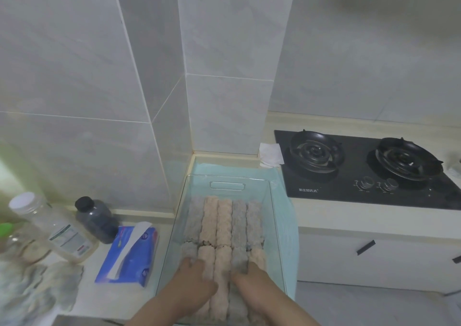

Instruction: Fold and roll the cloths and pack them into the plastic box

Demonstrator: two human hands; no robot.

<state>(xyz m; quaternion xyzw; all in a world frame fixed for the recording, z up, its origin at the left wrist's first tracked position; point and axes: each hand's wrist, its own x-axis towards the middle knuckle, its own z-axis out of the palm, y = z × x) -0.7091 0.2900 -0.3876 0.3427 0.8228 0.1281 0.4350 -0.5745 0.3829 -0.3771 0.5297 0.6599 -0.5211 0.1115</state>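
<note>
A clear plastic box [274, 216] stands on the counter in front of me, on a pale blue sheet. It holds two rows of rolled cloths [224, 221], pink and grey, lying side by side. My left hand [194, 283] lies on the near row's left rolls, fingers pushed down among them. My right hand [252, 280] rests on the near row's right rolls, its fingertips sunk between a grey roll and a pink one. Whether either hand grips a roll is hidden.
A loose grey cloth [32, 290] lies at the lower left. A blue tissue pack [129, 253], a dark bottle [96, 219] and a clear jar [52, 228] stand left of the box. A black two-burner gas hob [361, 166] is to the right.
</note>
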